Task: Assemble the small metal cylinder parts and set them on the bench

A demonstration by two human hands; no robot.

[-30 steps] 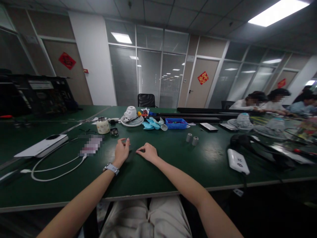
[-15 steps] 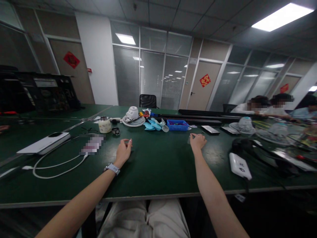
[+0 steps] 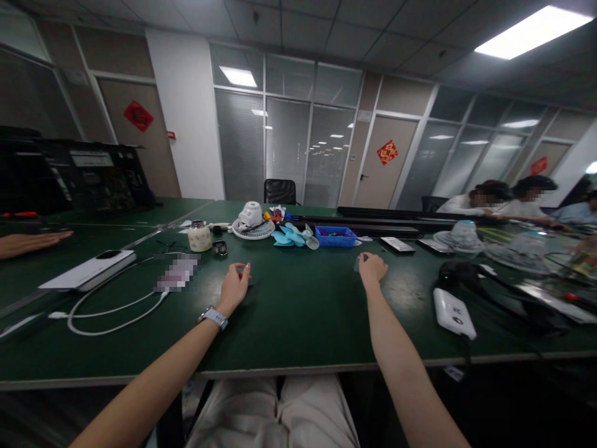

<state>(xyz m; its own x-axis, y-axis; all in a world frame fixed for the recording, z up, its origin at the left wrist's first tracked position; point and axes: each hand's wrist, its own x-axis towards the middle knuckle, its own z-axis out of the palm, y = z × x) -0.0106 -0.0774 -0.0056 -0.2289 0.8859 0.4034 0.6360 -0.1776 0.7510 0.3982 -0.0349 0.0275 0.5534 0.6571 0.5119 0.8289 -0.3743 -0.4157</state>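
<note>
Resting on the green table [image 3: 298, 323] in the head view, the left hand [image 3: 234, 285] has its fingers curled loosely inward, with a watch [image 3: 213, 317] on the wrist. Cannot tell whether it pinches anything. Right hand [image 3: 372, 269] sits further right, fingers bent over a small grey cylinder [image 3: 357, 262] at its left edge, with the grip hidden. Blue tray [image 3: 336, 236] stands just beyond.

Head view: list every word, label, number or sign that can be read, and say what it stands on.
No text reads clearly.
Left red door sign: character blurred.
Middle red door sign: character blurred.
White label on black rack: too small.
White charger: marks too small.
Pixelated patch: unreadable.
</note>
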